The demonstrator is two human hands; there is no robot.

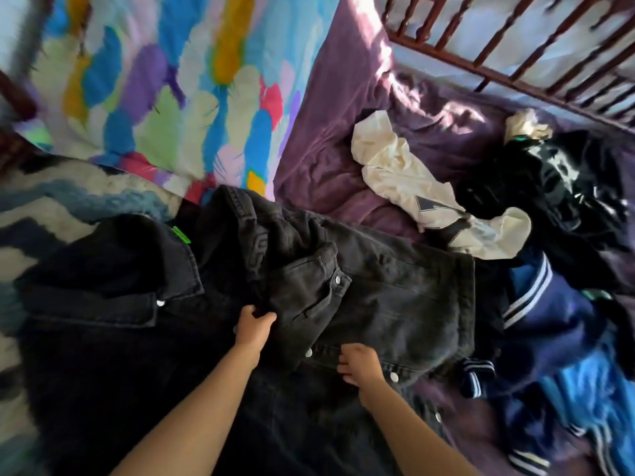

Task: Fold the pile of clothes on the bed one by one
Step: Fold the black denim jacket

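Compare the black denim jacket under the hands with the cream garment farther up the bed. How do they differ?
The black denim jacket is dark with metal snaps; the cream garment is pale with a dark print. The jacket lies spread wide, the cream garment crumpled into a narrow heap. The left hand and right hand grip the jacket; nothing touches the cream garment. Both lie unfolded.

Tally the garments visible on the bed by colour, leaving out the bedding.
Black denim jacket: 1, gripped by the left hand and the right hand
Cream garment: 1
Glossy black garment: 1
Navy striped jacket: 1
Bright blue garment: 1
Total: 5; the cream scrap farther back may be a sixth, cannot tell.
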